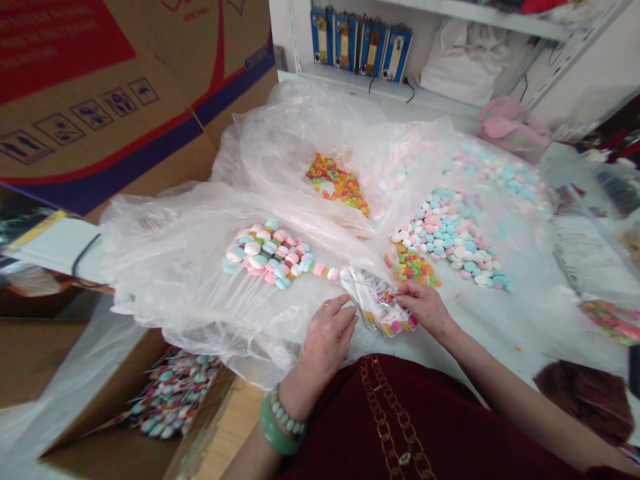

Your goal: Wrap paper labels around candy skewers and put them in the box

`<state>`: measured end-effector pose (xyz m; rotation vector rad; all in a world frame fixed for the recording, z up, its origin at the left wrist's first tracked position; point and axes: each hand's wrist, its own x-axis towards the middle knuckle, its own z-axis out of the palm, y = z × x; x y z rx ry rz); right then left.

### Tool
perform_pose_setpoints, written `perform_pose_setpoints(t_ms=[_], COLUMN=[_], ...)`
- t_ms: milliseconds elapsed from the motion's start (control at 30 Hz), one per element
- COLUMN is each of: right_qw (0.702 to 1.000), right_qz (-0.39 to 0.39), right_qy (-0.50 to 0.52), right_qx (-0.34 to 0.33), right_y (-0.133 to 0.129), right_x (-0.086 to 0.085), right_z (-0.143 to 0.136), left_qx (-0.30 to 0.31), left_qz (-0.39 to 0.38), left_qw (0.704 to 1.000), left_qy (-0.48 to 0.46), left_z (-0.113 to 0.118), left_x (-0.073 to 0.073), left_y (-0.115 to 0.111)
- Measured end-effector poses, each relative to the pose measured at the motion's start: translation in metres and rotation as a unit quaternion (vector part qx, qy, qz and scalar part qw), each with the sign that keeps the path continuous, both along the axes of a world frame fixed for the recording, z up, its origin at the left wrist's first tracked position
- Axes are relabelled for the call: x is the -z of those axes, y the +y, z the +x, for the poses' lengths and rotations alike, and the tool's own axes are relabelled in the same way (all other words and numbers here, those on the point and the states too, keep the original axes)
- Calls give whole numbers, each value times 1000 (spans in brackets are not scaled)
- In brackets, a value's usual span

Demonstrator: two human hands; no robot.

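Near the front of the table lies a stack of printed plastic packets. My right hand pinches the upper right edge of the stack. At its left edge is my left hand, fingers curled and close together; what they hold, if anything, is too small to make out. A row of pastel candies on a stick points at the packets from the left. Farther left, a pile of skewered pastel candies rests on clear plastic, sticks toward me.
Loose pastel candies and orange-green rings lie behind my right hand. More rings sit in plastic farther back. A big carton stands back left. An open box holds finished-looking sticks. Brown cloth lies right.
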<state>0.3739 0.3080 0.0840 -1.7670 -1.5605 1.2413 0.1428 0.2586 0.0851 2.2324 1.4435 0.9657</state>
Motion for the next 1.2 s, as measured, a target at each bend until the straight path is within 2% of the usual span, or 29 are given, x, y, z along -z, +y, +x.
perform_pose_setpoints(t_ms=[133,233,300,367,467,533,633,767,833,900,933,1000,1100,1167,1200], right_qw=[975,973,988,994,975,969,982,981,978,974,961,913,854,844,849], right_qz=[164,187,144,81,-6,-24,2,32,53,131,179,238,237,229,224], right_qy=[-142,-129,-51,71,220,244,188,130,101,2,-74,-227,-350,-371,-367], right_qx=[-54,-44,-19,2,15,14,-30,-140,-175,-187,-197,-241,-304,-312,-307], right_y=[-10,-17,-20,-21,-18,-14,-8,-1,6,16,21,31,42,45,47], right_x=[-16,-40,-56,-66,-62,-52,-38,-36,-37,-35,-32,-24,-13,-9,-9], right_z=[2,3,-4,-20,-59,-85,-111,-117,-112,-105,-102,-98,-97,-98,-98], left_qx=[-38,-81,-86,-48,21,0,-86,-147,-174,-190,-198,-218,-243,-249,-254], left_qz=[-106,-246,-360,-442,-466,-449,-408,-380,-367,-349,-342,-336,-340,-334,-328], left_qw=[986,940,875,786,649,601,588,582,594,612,616,612,586,563,551], left_qy=[-120,-222,-310,-431,-601,-662,-694,-703,-694,-684,-681,-682,-695,-714,-724], left_z=[-2,-2,-1,1,5,5,2,-10,-19,-29,-35,-45,-55,-58,-59], left_x=[-2,-10,-20,-30,-38,-38,-31,-27,-27,-28,-28,-29,-29,-29,-30], left_y=[-5,-8,-9,-9,-8,-7,-4,2,5,9,11,16,22,26,28])
